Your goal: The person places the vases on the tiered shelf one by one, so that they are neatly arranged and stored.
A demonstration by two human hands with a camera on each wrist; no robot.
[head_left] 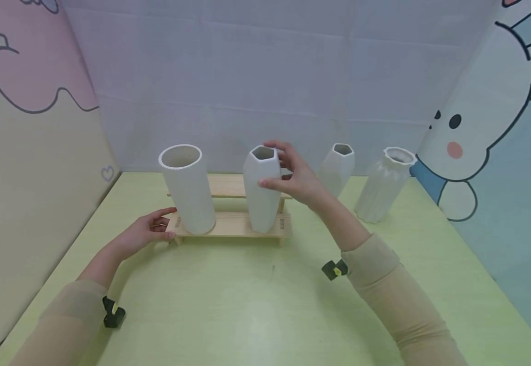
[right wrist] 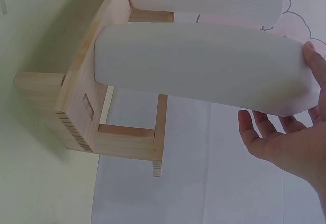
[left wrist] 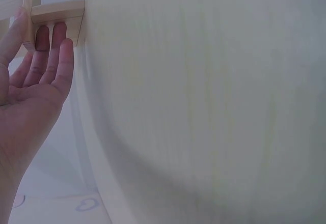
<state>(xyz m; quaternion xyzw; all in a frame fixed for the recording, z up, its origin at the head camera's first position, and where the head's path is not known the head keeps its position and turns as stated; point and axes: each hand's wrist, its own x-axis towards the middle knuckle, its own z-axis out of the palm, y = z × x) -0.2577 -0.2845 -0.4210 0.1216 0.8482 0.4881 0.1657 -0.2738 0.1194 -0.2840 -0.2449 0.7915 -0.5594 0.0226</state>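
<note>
A two-step wooden stand [head_left: 233,223] stands on the table. On its lower step, a white cylindrical vase [head_left: 187,193] is at the left and a white faceted vase [head_left: 260,198] at the right, both upright. My right hand [head_left: 299,178] holds the faceted vase near its rim, thumb on the front and fingers round the far side. In the right wrist view, the base of this faceted vase [right wrist: 198,66] meets the step. My left hand [head_left: 144,234] grips the left end of the lower step. The left wrist view shows its fingers [left wrist: 63,63] beneath the board by a leg.
Right of the stand, a second faceted white vase [head_left: 337,170] stands partly behind my right hand. Beside it is a ribbed white vase with a wavy rim [head_left: 386,185]. A pale cloth backdrop [head_left: 256,76] hangs behind the yellow-green table [head_left: 228,300].
</note>
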